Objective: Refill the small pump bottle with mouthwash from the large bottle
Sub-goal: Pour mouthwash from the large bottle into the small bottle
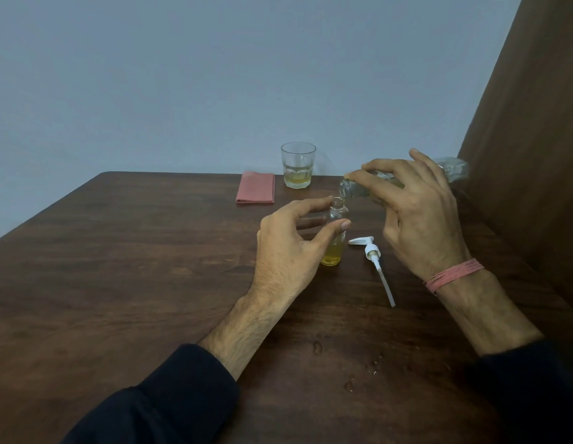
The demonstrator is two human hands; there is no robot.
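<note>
The small clear bottle (336,232) stands upright on the wooden table (134,267), its neck uncapped and yellow liquid in its lower part. My left hand (288,248) is wrapped around its body. My right hand (416,213) grips the large clear bottle (451,169), tipped nearly level, with its mouth right above the small bottle's neck. The white pump head (373,254) with its long tube lies flat on the table to the right of the small bottle.
A glass tumbler (298,166) with a little yellow liquid stands at the table's far edge, next to a folded pink cloth (256,188). Drops of liquid (349,384) dot the table near me. A brown panel (535,123) rises on the right.
</note>
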